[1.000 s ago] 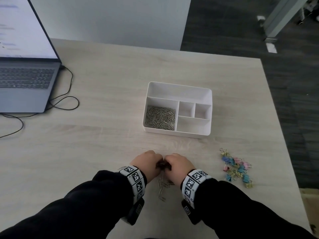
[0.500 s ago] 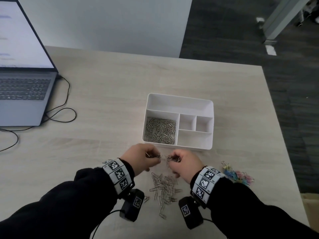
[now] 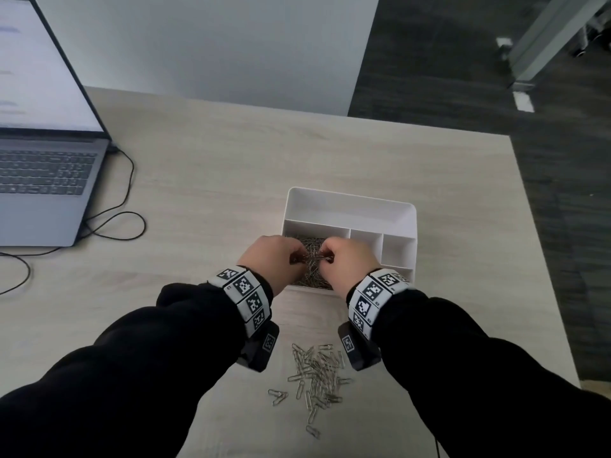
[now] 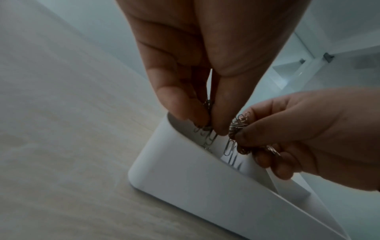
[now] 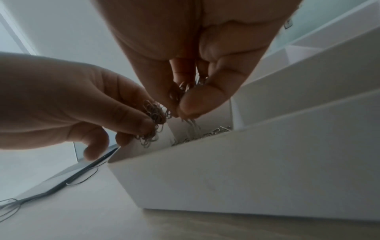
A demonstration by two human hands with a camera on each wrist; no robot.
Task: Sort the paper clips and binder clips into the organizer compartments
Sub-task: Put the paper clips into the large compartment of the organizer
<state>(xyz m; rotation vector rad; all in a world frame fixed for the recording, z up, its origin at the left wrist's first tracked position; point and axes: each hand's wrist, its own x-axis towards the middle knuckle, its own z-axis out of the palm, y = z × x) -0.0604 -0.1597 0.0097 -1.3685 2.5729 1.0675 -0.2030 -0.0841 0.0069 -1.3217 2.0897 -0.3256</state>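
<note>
Left hand (image 3: 271, 259): fingers and thumb pinch a small bunch of paper clips (image 4: 207, 129), hanging over the organizer (image 3: 350, 206).
Right hand (image 3: 350, 262): pinches its own bunch, just beside the left one.
Target compartment: the near-left one, already holding a layer of clips.
Loose pile (image 3: 314, 375): on the tabletop (image 3: 205, 173) near its front edge, between the wrists.
Binder clips: not in view.
Handling: I judge the clips light, stiff, slippery and easily tangled; better to pinch a bunch at its middle.
Writing: only square coded markers on the wristbands (image 3: 244, 295); the laptop (image 3: 39, 133) screen at the far-left corner is unreadable.

Wood table (image 3: 205, 180): organizer (image 3: 350, 206), loose paper clips (image 3: 314, 375), laptop (image 3: 43, 180), cable (image 3: 122, 213).
</note>
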